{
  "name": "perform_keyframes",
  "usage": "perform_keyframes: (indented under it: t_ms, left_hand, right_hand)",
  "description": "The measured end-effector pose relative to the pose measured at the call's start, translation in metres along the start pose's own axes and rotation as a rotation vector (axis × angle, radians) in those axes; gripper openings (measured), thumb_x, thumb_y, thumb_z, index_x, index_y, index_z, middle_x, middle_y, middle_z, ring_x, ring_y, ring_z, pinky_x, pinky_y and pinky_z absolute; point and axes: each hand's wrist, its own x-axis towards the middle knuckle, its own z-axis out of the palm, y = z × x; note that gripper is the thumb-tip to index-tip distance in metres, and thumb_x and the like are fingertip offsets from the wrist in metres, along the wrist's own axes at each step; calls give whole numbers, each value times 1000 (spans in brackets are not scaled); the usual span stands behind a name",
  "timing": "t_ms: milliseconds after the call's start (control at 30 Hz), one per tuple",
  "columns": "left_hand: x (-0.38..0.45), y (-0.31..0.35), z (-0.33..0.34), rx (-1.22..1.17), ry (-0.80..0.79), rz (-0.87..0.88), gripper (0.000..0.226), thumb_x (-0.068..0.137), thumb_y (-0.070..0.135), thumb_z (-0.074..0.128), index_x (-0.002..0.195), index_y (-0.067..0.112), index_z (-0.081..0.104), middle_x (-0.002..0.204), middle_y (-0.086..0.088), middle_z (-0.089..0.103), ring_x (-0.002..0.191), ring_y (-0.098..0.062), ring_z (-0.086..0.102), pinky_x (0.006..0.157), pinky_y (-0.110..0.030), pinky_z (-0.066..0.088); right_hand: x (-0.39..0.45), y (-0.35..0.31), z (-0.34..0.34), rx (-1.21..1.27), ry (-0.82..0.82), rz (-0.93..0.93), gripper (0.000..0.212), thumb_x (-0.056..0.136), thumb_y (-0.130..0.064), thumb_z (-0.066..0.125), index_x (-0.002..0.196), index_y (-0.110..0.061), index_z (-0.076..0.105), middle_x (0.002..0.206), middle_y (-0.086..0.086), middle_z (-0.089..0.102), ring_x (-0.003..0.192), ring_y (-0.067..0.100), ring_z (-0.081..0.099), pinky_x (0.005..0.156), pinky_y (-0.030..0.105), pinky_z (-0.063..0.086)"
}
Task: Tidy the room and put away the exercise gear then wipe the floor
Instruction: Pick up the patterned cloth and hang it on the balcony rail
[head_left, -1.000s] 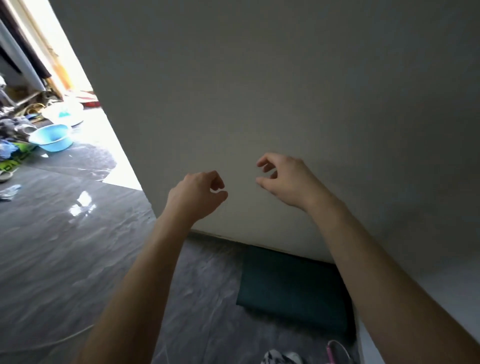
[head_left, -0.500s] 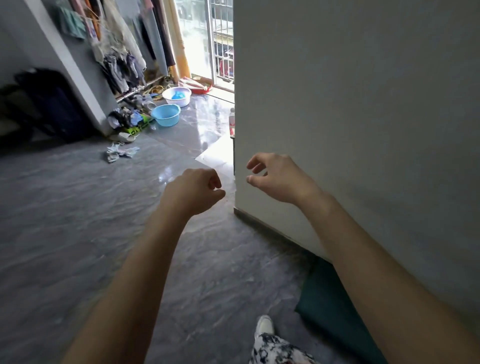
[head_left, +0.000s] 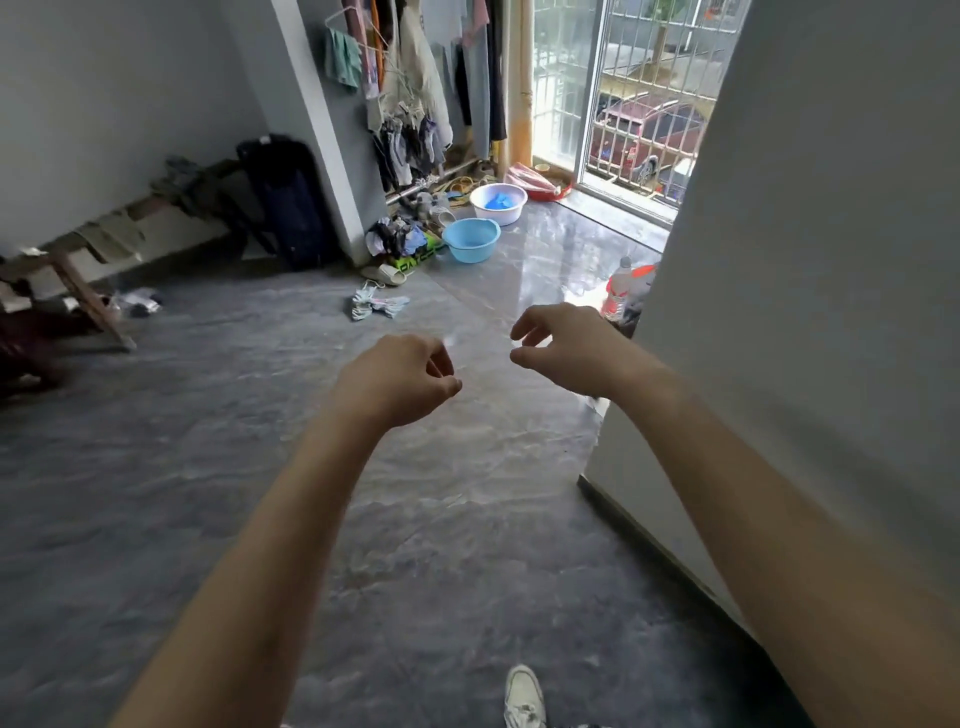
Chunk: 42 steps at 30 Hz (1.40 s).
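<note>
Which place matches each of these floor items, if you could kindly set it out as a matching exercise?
1. round light-blue plastic basin
2. round white plastic basin
3. clear plastic bottle with red label
4. crumpled striped blue cloth

A. against the grey wall corner on the right
B. alone on the open floor
C. nearest the barred window
D. beside the clothes pile at the pillar

Pairs: 1-D, 2-C, 3-A, 4-B.

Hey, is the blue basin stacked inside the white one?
No, the blue basin stands on the floor by itself, in front of the white basin, not inside it.
</note>
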Motion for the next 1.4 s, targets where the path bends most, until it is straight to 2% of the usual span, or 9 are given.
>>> perform_keyframes:
  t_ms: [167,267,467,633,833,1000,1100,1267,1400]
  left_hand:
    - [58,-36,-34,-19,79,-73,16,85,36,65,93,22,66,86,8,66,82,-12,61,76,-30,51]
    - [82,-62,-45,-21,79,-118,19,84,37,65,94,21,67,88,5,68,83,-14,63,81,-34,54]
    - [138,-131,-68,-27,83,-208,21,82,42,64,90,22,67,87,2,69,83,-18,64,81,-39,55]
    - [190,-200,-104,-22,54,-262,22,85,39,64,94,19,67,91,0,68,88,-20,63,81,-32,52]
    - [267,-302,-174,2,67,-301,18,84,41,64,89,25,65,90,6,68,88,-16,63,82,-32,52]
    - [327,-363,-227,2,64,-280,18,86,40,63,91,23,65,91,5,68,86,-15,63,81,-34,53]
    - [355,-391,-244,-7,53,-258,18,86,40,62,91,24,65,92,6,68,87,-14,63,84,-37,54]
    - [398,-441,-260,21,16,-253,19,86,39,62,93,22,66,94,4,68,90,-16,63,85,-38,53]
    - [441,-483,-271,23,-14,-259,18,84,43,61,90,27,65,93,7,67,89,-15,63,84,-38,54]
  right_hand:
    - [92,-18,-1,-1,-57,-88,24,88,-31,64,109,-20,66,106,0,67,88,13,59,61,14,38]
    - [136,-29,6,0,-84,-126,24,88,-30,64,110,-19,66,104,0,67,89,12,58,63,13,38]
    - [231,-53,39,-18,-166,-157,21,87,-33,65,105,-24,66,100,-5,67,93,14,60,83,30,49]
    - [320,-94,73,-10,-172,-205,22,86,-30,66,107,-20,68,100,-2,68,90,13,59,76,25,41]
    - [441,-163,113,-16,-154,-203,21,84,-33,66,104,-27,67,100,-6,69,94,14,61,86,33,50]
    - [523,-206,127,39,-97,-216,17,85,-29,66,100,-22,68,92,-6,67,88,11,61,80,27,46]
    - [562,-215,137,38,-94,-190,20,85,-29,66,102,-19,68,93,-5,68,89,11,60,79,26,43]
    - [623,-237,156,47,-78,-171,18,84,-28,66,100,-20,69,91,-5,69,91,13,62,83,28,47]
    - [677,-255,173,44,-69,-168,19,84,-26,66,101,-19,70,91,-6,67,90,12,61,79,26,42]
